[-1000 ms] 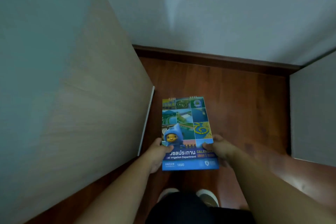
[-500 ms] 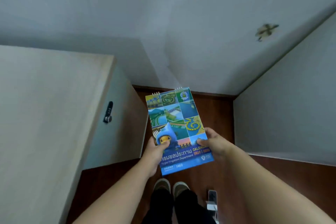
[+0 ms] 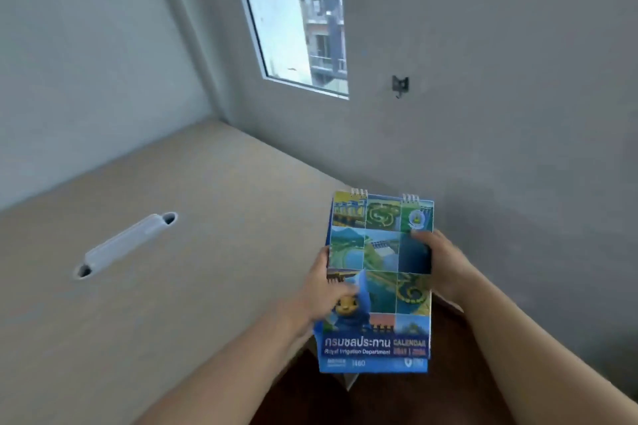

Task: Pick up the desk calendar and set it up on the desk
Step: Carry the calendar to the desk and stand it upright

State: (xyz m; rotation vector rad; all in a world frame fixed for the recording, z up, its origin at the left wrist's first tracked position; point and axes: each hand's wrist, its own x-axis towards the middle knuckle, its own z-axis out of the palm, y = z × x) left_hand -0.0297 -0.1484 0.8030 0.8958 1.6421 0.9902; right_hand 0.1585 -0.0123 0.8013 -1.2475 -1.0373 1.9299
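pale beige laminate fills the left of the frame: the desk (image 3: 145,304), bare but for a grey cable slot (image 3: 126,245). at its right edge a person's left hand (image 3: 324,290) pinches the desk calendar (image 3: 379,283) by its left side, while the right hand (image 3: 438,262) grips the right side. the calendar is lifted and closed flat, in the air; opening it and standing it on the desk remain.
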